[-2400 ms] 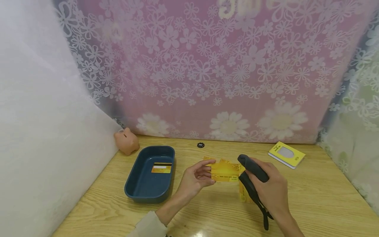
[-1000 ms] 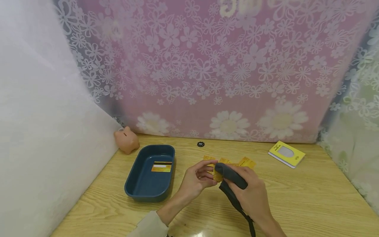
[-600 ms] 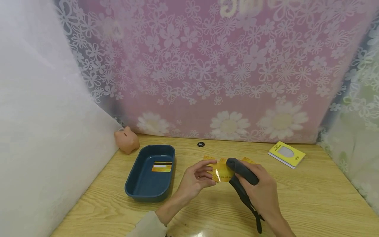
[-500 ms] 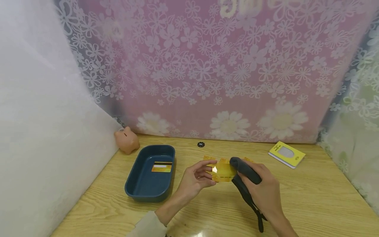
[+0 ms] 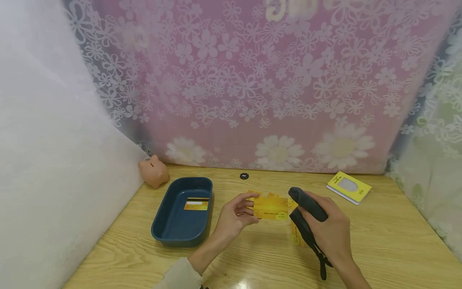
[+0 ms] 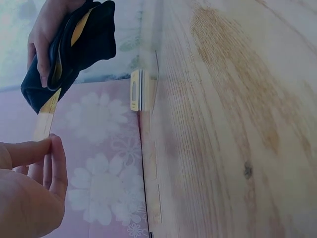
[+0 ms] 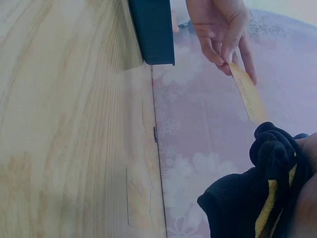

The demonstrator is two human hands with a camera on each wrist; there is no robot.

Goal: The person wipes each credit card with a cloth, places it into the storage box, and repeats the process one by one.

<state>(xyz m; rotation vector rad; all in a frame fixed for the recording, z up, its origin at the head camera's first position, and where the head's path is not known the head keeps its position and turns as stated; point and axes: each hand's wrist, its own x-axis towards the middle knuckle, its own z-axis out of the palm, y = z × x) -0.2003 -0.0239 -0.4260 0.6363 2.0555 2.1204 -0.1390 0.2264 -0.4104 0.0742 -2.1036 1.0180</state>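
The right hand [image 5: 331, 224], gripping the dark cloth [image 5: 312, 206], sits farther right than before, baring more of the yellow card [image 5: 270, 207] that the left hand [image 5: 232, 216] pinches

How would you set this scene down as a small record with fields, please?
Left hand: pinches one end of a thin golden rectangular card
Right hand: grips a dark soft fabric item with dangling cords
Left side: dark blue rounded tray, holding an orange-yellow card with a black stripe
Surface: light wooden table with more yellow cards, partly hidden
Back left: peach pig-shaped bank
Back middle: small round black chip
Back right: yellow booklet with grey oval
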